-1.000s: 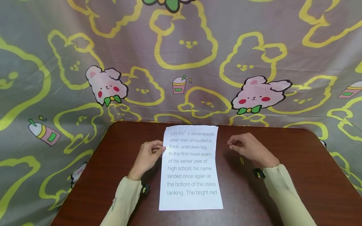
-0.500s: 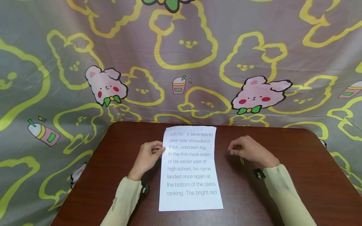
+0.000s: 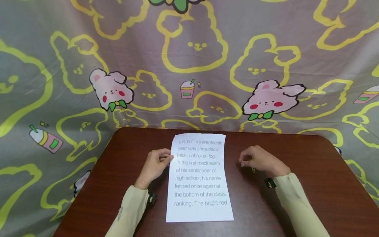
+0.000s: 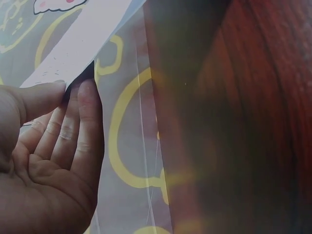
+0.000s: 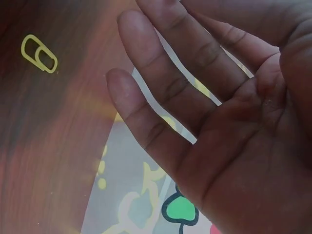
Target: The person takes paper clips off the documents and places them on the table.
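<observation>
A white printed sheet of paper [image 3: 198, 184] lies in the middle of the head view, its top part lifted and bent. My left hand [image 3: 156, 166] pinches its left edge; in the left wrist view the thumb [image 4: 46, 97] presses on the paper's edge. To the right of the sheet, my right hand [image 3: 262, 160] holds a small pale paper clip [image 3: 242, 163] between thumb and index finger. That grip is out of frame in the right wrist view. A yellow paper clip [image 5: 39, 53] lies on the table beneath the right hand, partly covered in the head view.
The brown wooden table [image 3: 314, 177] carries the sheet and the yellow clip. Behind it and along both sides hangs a grey curtain [image 3: 213, 82] with bunny drawings. Both wrists wear dark straps.
My right hand has moved slightly down toward the near side with the pale paper clip. The sheet's upper right corner has shifted a little left and down. My left hand stays put.
</observation>
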`<state>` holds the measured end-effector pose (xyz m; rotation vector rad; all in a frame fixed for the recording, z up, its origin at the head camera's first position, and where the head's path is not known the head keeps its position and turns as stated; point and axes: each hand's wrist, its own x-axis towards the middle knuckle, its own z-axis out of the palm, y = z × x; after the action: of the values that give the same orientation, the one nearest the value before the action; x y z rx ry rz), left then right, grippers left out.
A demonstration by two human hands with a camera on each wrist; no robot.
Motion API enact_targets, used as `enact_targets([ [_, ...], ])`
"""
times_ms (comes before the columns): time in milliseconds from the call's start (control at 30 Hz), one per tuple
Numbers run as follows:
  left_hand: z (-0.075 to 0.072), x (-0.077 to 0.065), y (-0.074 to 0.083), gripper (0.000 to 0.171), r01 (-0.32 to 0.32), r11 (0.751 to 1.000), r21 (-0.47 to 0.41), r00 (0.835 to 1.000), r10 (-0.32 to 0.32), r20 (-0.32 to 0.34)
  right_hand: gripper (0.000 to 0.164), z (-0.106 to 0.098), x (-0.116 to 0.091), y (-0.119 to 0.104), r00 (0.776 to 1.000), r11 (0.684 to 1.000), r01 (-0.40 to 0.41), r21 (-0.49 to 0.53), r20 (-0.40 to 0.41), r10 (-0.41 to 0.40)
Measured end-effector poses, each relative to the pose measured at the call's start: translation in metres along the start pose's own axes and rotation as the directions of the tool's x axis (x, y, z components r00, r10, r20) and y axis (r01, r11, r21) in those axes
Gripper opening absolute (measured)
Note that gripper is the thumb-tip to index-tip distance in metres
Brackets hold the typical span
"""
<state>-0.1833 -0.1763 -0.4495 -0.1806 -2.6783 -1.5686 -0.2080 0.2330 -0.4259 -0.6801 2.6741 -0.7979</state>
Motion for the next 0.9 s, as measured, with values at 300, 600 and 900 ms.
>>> enact_targets([
  [300,0.002,0.001,-0.002,0.016,0.02,1.0,-0.01,1.0,-0.019,0.015,0.012,0.006,0.004,0.002,0.999,0.999,-0.047,-0.018,0.025,0.047],
  [600,0.004,0.002,-0.007,0.016,0.032,0.999,-0.01,0.999,-0.032,0.02,0.014,0.01,0.005,0.002,0.997,0.997,-0.064,-0.049,0.03,0.065],
  [900,0.007,0.005,-0.016,0.015,0.035,0.999,-0.01,0.999,-0.035,0.034,0.014,0.013,0.006,0.004,0.997,0.997,-0.066,-0.045,0.035,0.068],
])
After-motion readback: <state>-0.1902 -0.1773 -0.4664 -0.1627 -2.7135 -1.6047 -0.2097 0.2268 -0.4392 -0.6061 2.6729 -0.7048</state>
